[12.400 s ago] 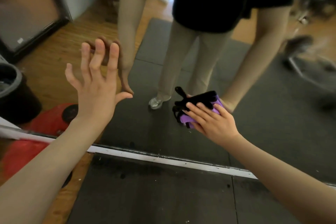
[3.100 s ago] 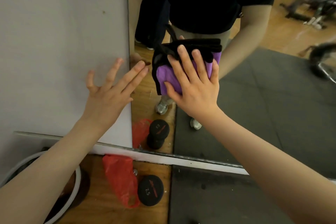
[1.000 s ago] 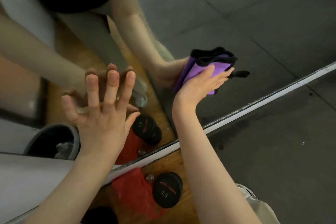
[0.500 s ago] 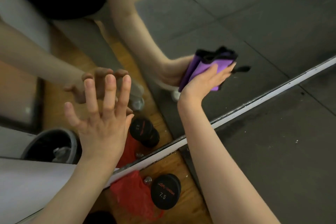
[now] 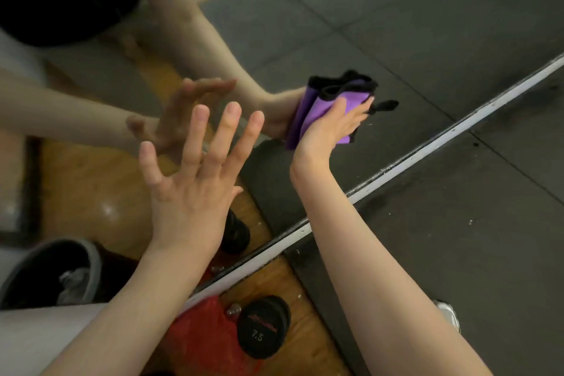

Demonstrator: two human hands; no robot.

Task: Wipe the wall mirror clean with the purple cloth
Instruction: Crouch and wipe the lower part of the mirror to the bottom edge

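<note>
The wall mirror (image 5: pixel 396 24) fills the upper part of the view, and its white bottom strip (image 5: pixel 427 149) runs diagonally across. My right hand (image 5: pixel 326 131) presses the folded purple cloth (image 5: pixel 323 107), which has a black edge, flat against the glass just above that strip. A short black loop hangs from the cloth's right side. My left hand (image 5: pixel 198 180) is held up in front of the mirror with its fingers spread and holds nothing. It looks slightly off the glass. Both arms are reflected in the mirror.
A black 7.5 dumbbell (image 5: pixel 264 325) and a red bag (image 5: pixel 201 336) lie on the wooden floor by the mirror's foot. A grey bin (image 5: pixel 52 272) shows at the lower left above a white panel (image 5: pixel 45 336). A black mat (image 5: pixel 457 253) covers the floor on the right.
My left hand has risen and drifted right in front of the glass. My right hand keeps the cloth low on the mirror, shifted only slightly.
</note>
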